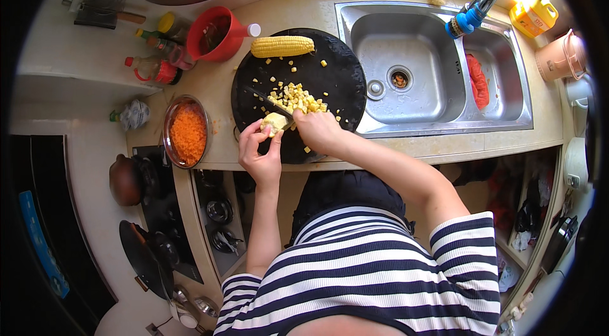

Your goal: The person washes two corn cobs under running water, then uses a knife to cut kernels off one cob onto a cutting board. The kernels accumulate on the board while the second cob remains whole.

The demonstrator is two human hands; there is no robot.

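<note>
My left hand (260, 151) pinches a short piece of corn cob (275, 123) between thumb and fingertips, over the near left part of a round black cutting board (342, 69). In my right hand (319, 131) is a knife (269, 100); its dark blade points to the far left and lies against the cob piece. The knife's handle is hidden in my fist. Cut corn kernels (296, 97) lie in a loose heap just beyond the blade, with more scattered over the board. A whole peeled ear of corn (282, 46) rests near the board's far edge.
Left of the board stands a metal bowl of shredded carrot (188, 133). A red plastic container (214, 35) and several bottles (154, 69) are behind it. To the right is a double steel sink (404, 60) with a faucet (476, 7) and a red bag (476, 81) in its smaller basin.
</note>
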